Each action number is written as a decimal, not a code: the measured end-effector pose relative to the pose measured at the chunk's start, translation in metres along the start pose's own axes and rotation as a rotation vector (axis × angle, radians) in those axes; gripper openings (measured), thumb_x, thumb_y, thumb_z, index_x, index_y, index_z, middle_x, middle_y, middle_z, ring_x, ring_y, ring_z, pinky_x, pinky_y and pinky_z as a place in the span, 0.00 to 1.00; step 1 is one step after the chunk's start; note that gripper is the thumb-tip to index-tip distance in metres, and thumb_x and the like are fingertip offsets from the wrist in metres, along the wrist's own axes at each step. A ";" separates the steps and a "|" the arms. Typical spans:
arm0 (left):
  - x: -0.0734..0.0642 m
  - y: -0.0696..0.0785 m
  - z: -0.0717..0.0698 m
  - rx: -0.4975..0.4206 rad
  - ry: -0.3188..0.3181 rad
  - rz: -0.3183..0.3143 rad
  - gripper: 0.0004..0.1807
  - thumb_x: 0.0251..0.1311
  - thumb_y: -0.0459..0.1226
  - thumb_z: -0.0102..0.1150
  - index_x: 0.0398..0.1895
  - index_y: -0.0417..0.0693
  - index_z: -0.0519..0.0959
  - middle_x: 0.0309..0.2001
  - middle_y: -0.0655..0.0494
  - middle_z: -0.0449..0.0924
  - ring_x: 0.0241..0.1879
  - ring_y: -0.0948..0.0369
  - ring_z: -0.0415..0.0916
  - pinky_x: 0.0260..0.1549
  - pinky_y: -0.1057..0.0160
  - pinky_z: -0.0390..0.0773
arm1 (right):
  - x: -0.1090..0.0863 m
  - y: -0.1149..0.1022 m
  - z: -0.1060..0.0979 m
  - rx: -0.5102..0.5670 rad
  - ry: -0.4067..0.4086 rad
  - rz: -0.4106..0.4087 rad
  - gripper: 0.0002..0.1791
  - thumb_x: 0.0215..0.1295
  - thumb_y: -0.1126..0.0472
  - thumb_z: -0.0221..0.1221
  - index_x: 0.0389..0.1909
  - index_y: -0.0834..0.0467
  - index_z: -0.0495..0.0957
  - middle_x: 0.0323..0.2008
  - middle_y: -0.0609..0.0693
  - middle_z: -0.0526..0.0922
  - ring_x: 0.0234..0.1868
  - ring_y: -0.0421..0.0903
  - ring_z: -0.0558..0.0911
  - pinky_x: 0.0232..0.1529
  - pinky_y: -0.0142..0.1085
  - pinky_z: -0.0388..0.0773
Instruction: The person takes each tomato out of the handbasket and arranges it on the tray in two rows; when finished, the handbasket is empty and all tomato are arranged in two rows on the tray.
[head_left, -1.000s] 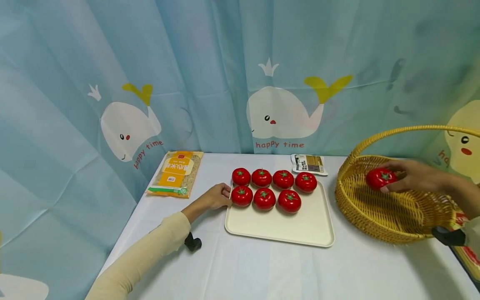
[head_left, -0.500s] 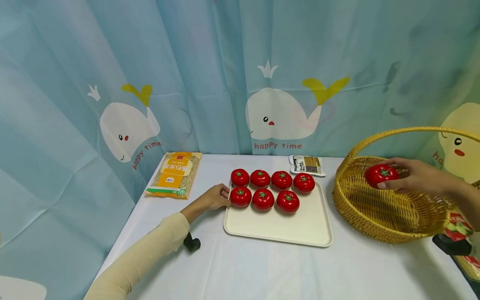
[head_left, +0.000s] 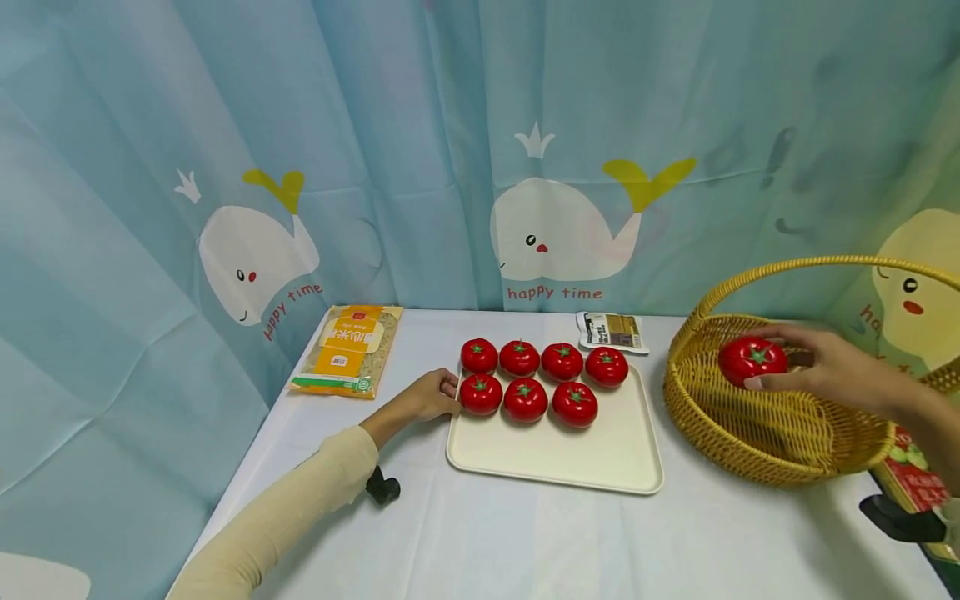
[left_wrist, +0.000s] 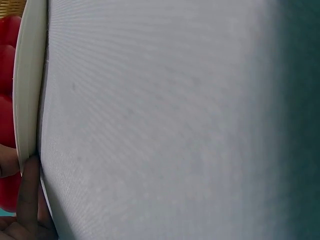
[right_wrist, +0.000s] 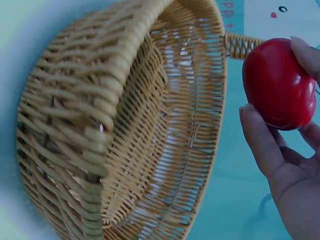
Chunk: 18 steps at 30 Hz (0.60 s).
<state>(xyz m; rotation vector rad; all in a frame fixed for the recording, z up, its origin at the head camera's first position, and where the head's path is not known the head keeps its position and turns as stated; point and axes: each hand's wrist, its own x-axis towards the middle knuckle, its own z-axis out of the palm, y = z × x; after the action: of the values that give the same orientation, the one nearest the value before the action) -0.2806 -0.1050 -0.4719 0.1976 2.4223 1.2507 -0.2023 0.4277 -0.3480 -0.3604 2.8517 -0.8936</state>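
Observation:
In the head view, my right hand (head_left: pixel 836 367) holds a glossy red tomato (head_left: pixel 750 360) with a green star-shaped top over the yellow wicker basket (head_left: pixel 697 421). The right wrist view shows fingertips and thumb around this tomato (right_wrist: pixel 272 82), apart from the basket's rim (right_wrist: pixel 217 115). My left hand (head_left: pixel 431 395) grips the left edge of a cream tray (head_left: pixel 555 462). Up close in the left wrist view, thumb and finger pinch the tray's rim (left_wrist: pixel 30 75). Two rows of red tomatoes (head_left: pixel 525 400) sit on the tray's back left part.
An orange-labelled bag of grain (head_left: pixel 348 350) lies at the table's back left. Behind the tray is a small flat packet (head_left: pixel 613 332). The basket's tall handle (head_left: pixel 810 262) arches over it. A red printed package (head_left: pixel 911 475) sits at the right edge. A blue curtain (head_left: pixel 420 167) hangs behind.
The right hand, with the tomato in its grip, has shifted slightly left over the basket. The left hand stays at the tray's edge. The head view has moved a little.

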 end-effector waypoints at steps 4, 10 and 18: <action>-0.001 0.000 0.000 0.002 0.003 -0.001 0.24 0.49 0.28 0.65 0.52 0.36 0.73 0.38 0.50 0.77 0.34 0.61 0.75 0.33 0.68 0.79 | -0.006 -0.007 0.004 0.018 0.020 0.000 0.38 0.64 0.58 0.67 0.70 0.65 0.62 0.61 0.68 0.69 0.42 0.31 0.78 0.34 0.32 0.81; -0.001 0.001 -0.001 -0.003 -0.002 -0.009 0.23 0.51 0.28 0.65 0.52 0.37 0.73 0.39 0.49 0.77 0.35 0.60 0.75 0.34 0.67 0.80 | -0.012 -0.017 0.012 0.066 0.056 0.009 0.36 0.65 0.58 0.66 0.70 0.64 0.62 0.60 0.61 0.69 0.47 0.39 0.81 0.35 0.31 0.81; 0.000 0.001 -0.001 0.005 0.001 -0.010 0.23 0.51 0.28 0.65 0.52 0.36 0.73 0.40 0.49 0.78 0.35 0.60 0.76 0.34 0.67 0.81 | -0.013 -0.033 0.027 0.116 0.141 -0.010 0.35 0.62 0.59 0.68 0.68 0.63 0.65 0.51 0.35 0.71 0.44 0.18 0.72 0.36 0.28 0.81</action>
<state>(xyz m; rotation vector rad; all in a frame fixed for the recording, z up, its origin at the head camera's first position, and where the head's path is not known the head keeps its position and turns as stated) -0.2808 -0.1049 -0.4708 0.1860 2.4249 1.2409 -0.1783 0.3904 -0.3502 -0.3099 2.9078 -1.1233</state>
